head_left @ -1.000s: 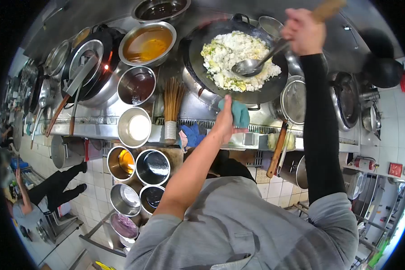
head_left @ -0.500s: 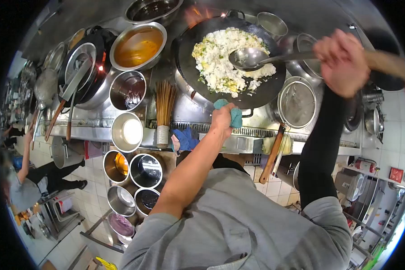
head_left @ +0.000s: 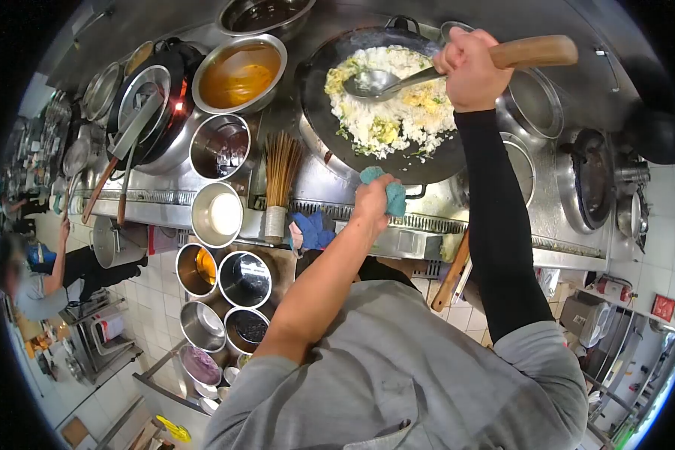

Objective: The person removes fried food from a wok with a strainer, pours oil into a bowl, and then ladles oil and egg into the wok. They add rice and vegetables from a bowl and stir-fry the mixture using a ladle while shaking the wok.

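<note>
My right hand (head_left: 472, 75) is closed round the long handle of a ladle (head_left: 372, 84), whose wooden end sticks out to the right. The ladle's bowl rests in white rice with yellow egg and green bits (head_left: 405, 112), inside a large black wok (head_left: 319, 94). At the wok's near edge, my left hand (head_left: 372, 201) grips a folded teal cloth (head_left: 394, 201). The cloth lies against the wok's rim beside its near loop handle (head_left: 415, 193). Whether the fingers also clasp the rim is hidden.
Left of the wok are a bamboo brush (head_left: 280, 176), a bowl of amber liquid (head_left: 240, 73) and several metal pots (head_left: 217, 214). A second wok (head_left: 174, 112) with a flame stands further left. A strainer (head_left: 519, 161) is partly behind my right arm. Another person (head_left: 49, 281) works at far left.
My right hand has swung left and inward over the wok, carrying the ladle's bowl to the left through the rice. My left hand stays at the rim with the cloth.
</note>
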{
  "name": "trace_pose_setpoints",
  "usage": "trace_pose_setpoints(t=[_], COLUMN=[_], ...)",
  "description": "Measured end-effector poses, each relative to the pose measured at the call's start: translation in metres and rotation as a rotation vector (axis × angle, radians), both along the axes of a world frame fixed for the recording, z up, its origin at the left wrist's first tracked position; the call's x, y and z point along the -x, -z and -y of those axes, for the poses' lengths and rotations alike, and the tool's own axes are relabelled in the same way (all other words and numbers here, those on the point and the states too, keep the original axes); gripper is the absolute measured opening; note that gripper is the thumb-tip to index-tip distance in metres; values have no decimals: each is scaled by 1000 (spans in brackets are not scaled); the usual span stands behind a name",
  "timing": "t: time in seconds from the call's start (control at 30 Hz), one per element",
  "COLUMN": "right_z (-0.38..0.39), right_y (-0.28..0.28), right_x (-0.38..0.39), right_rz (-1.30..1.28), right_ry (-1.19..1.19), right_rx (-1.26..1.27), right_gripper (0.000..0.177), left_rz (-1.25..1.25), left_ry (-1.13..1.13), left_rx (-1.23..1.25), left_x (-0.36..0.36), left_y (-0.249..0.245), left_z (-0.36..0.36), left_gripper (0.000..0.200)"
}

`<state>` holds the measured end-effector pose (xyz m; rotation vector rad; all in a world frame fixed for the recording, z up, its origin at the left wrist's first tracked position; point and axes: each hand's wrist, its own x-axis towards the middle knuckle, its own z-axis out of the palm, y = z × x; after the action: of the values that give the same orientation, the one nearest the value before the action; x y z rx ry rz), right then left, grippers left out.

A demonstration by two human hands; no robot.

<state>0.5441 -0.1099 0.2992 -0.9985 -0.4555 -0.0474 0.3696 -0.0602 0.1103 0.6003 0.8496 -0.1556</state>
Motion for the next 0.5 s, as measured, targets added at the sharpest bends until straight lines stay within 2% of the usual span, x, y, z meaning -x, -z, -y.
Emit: trace_pose_setpoints(t=[0.07,0.13,0.2,0.27,0.33,0.4,0.5], right_z=[9,30,67,129,94,94,87], right_y=[-12,-42,-64,-59,-40,11,0], right_x=[-13,-37,-66,-128,-95,-100,-46], right_rz=[-64,-141,-111,47,-74,-70,-161], right_ry=[102,108,129,-45,352,341,398], right_rx=[119,201,155,84,71,-7,-69], right_gripper=[25,24,20,16,17,15,16], left_rz=[-2,14,53,38,13,6,87], left_ry=[-9,-7,-7,-19,-14,24,47], left_rx=[4,21,50,34,10,-7,81], left_x=[-1,2,-1,1,3,1,-1], left_y=[-9,-10,0,-6,-6,-8,17], left_z=[-1,0,0,-1,1,0,-2], left_gripper=[7,6,5,4,4,4,4])
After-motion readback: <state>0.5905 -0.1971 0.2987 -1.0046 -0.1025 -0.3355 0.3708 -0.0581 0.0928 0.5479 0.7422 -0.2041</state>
